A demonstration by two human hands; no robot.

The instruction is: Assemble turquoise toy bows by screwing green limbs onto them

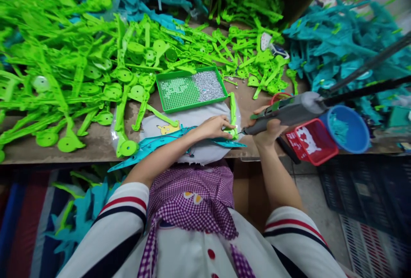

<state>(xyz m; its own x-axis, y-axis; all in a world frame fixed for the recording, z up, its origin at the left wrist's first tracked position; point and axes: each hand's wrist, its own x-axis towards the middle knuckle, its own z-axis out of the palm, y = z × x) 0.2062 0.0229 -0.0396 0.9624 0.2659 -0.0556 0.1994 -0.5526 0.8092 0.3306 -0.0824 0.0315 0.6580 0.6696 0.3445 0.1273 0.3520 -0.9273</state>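
Note:
My right hand [269, 131] is wrapped round a grey power screwdriver [287, 112]. Its tip points left and meets the round end of a lime-green plastic leg-shaped part [233, 113]. My left hand [215, 126] presses its fingers on that round end, steadying it on a long teal plastic piece [149, 144]. Beneath the teal piece lies a pale grey cloth [202, 115] with a yellow cartoon figure. At the left end of the teal piece stands another green part [120, 126]. The fingertips of my left hand are partly hidden.
Behind the cloth sits a green tray [167, 107] of small metal screws. Heaped green parts [80, 64] fill the left and back, with teal parts [356, 42] piled at the right. A red basket [324, 158] and a blue bowl [361, 141] stand near the right edge.

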